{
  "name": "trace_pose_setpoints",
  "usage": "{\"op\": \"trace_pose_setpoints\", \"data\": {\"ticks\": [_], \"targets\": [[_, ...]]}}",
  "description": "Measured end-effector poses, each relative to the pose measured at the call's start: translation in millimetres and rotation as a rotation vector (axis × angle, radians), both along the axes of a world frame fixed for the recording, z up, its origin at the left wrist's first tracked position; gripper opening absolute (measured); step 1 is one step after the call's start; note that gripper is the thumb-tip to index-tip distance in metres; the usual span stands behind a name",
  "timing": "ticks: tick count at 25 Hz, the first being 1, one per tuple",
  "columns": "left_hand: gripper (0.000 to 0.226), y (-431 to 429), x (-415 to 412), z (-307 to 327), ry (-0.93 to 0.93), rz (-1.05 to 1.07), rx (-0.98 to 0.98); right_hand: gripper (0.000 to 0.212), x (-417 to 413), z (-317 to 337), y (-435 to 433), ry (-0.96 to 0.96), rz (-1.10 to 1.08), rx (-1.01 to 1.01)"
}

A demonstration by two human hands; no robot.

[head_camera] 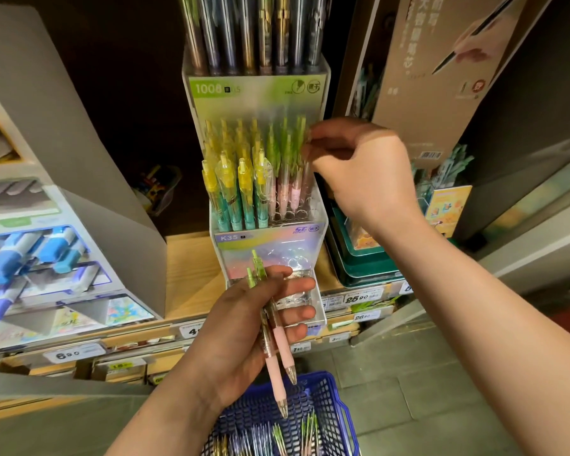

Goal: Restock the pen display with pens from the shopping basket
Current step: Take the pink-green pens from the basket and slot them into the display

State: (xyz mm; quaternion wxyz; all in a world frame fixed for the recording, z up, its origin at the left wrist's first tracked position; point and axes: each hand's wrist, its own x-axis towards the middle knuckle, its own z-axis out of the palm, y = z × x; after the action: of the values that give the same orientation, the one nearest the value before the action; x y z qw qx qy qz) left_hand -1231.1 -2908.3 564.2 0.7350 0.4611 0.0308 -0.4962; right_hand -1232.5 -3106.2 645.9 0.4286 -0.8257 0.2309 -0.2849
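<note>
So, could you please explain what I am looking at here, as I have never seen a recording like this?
There is no machine here. A person wears a wide-angle camera on the head, so this single picture looks forward and down at their own two bare hands. In front of them, a clear pen display stands on a wooden shop shelf. It holds yellow-and-teal pens towards the left of the picture and green-and-pink pens towards the right. The right hand is up at those and seems to pinch the top of one green-topped pen, though that spot is blurred. The left hand holds two spare pens of the same green-and-pink sort. Below is the blue shopping basket, with more pens lying in it.
</note>
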Motion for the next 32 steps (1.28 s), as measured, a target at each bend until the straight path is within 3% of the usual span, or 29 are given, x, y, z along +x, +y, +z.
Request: {"op": "trace_pose_setpoints", "data": {"ticks": [8,12,14,16,23,27,30,32], "targets": [[0.018,-1,-3,0,-0.124,-0.021,-0.082,0.008,-18,-14,10,0.126,-0.062,-0.006],[0.008,-3,-6,2,-0.231,-0.04,-0.101,0.013,-52,-26,37,0.269,0.079,0.288],[0.013,-2,-7,0,-0.316,-0.062,-0.066,0.016,-63,-28,48,0.436,0.211,0.385],[0.021,-1,-9,0,-0.369,-0.083,-0.025,0.015,-66,-29,50,0.471,0.234,0.459],[0.025,-6,-10,-3,-0.333,-0.103,0.003,0.005,-62,-26,50,0.361,0.144,0.598],[0.037,-8,-10,-2,-0.279,-0.086,-0.034,0.015,-52,-17,36,0.215,0.062,0.573],[0.035,-9,-9,1,-0.225,-0.046,-0.046,0.019,-44,-4,26,0.101,0.048,0.46],[0.038,-8,-9,2,-0.209,-0.028,-0.022,0.008,-38,7,13,-0.003,-0.022,0.35]]}}
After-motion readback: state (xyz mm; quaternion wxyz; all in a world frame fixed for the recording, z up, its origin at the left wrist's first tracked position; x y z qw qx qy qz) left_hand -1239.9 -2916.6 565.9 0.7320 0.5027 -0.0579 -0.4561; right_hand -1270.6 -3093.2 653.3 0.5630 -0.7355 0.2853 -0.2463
